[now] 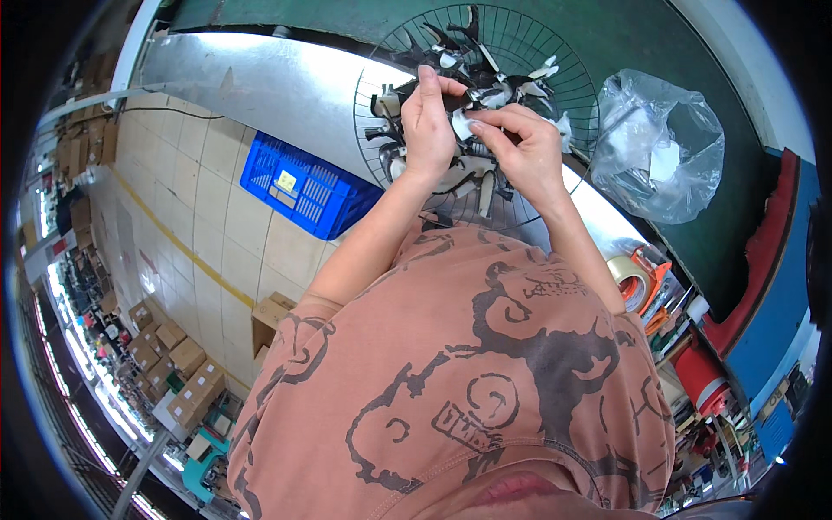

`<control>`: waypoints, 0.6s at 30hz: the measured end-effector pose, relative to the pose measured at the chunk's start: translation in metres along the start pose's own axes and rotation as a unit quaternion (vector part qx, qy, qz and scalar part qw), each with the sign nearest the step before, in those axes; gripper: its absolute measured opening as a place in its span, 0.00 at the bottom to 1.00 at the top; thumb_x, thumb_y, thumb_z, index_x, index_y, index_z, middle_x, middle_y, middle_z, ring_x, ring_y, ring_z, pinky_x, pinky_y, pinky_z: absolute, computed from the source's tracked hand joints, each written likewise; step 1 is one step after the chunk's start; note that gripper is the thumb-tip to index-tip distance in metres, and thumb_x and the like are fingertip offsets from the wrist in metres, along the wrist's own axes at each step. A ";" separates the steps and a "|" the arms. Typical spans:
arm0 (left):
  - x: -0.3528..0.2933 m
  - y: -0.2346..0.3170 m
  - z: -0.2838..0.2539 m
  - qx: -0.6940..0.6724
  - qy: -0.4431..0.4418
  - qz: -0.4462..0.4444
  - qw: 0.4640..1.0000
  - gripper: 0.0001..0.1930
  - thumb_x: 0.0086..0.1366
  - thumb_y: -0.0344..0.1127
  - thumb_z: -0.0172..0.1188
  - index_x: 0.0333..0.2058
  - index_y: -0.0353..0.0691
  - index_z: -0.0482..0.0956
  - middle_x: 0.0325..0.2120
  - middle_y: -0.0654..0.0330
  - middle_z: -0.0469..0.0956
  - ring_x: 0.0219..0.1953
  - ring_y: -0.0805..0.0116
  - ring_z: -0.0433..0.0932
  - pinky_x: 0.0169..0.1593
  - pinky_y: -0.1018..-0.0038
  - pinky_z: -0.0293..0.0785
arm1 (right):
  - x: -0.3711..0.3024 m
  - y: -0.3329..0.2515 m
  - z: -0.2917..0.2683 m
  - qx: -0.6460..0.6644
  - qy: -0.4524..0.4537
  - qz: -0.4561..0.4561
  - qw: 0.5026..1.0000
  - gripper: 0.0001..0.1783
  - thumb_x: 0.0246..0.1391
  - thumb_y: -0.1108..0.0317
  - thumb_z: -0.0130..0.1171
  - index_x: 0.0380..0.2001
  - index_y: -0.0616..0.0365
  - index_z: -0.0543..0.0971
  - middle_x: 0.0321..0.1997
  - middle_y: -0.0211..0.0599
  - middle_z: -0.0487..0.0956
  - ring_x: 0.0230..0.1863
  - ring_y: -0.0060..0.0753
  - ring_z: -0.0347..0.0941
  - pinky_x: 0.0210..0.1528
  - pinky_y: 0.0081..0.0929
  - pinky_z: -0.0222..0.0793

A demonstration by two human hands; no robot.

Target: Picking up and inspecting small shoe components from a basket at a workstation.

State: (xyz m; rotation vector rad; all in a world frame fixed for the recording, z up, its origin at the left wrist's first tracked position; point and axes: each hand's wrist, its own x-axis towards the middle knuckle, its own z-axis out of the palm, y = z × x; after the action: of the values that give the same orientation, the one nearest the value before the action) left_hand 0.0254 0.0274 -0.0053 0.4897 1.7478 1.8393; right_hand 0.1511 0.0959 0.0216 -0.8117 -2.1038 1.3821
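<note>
Both my hands are close together over a round black wire basket (pixel 582 65). Between the thumb and finger of my right hand (pixel 529 156) is a small white piece (pixel 462 124), flat like a slip or sticker. My left hand (pixel 429 130) is bent around a dark part (pixel 471 97), mostly hidden by the fingers, and the white piece is right beside it. Under and around the hands, the basket holds several black and white moulded-looking parts (pixel 485 195); their exact kind is hard to make out.
A clear plastic bag (pixel 663 152) with white pieces inside lies right of the basket on the green surface (pixel 624 35). Tape rolls (pixel 628 282) and orange-handled tools (pixel 654 282) lie by my right arm. A blue crate (pixel 303 186) is on the tiled floor at left, with cardboard boxes (pixel 186 355) beyond.
</note>
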 end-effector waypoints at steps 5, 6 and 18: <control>-0.005 0.002 0.006 0.020 0.012 0.051 0.998 0.30 0.76 0.52 0.41 0.27 0.32 0.78 0.24 0.61 0.77 0.28 0.73 0.71 0.37 0.76 0.68 | -0.002 -0.001 0.014 -0.034 0.055 -0.053 0.996 0.04 0.52 0.72 0.62 0.30 0.62 0.79 0.26 0.36 0.76 0.25 0.34 0.72 0.30 0.28 0.67; -0.004 0.002 0.006 0.028 0.003 0.064 0.998 0.28 0.76 0.51 0.42 0.27 0.32 0.78 0.23 0.62 0.77 0.28 0.73 0.71 0.36 0.76 0.69 | -0.004 -0.001 0.016 -0.010 0.059 -0.030 0.998 0.04 0.53 0.73 0.61 0.30 0.62 0.78 0.26 0.37 0.76 0.25 0.34 0.72 0.30 0.27 0.67; 0.064 0.043 -0.030 0.000 0.024 0.156 0.988 0.21 0.70 0.48 0.57 0.33 0.31 0.82 0.28 0.63 0.78 0.33 0.77 0.73 0.40 0.78 0.70 | 0.016 0.014 -0.042 -0.048 0.098 -0.019 0.994 0.04 0.57 0.74 0.58 0.36 0.59 0.80 0.29 0.34 0.77 0.28 0.27 0.73 0.33 0.24 0.69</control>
State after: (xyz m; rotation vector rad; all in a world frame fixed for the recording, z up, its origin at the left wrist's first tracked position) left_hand -0.0486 0.0427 0.0281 0.7613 1.7829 2.0773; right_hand 0.1713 0.1378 0.0251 -0.9017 -2.0348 1.1390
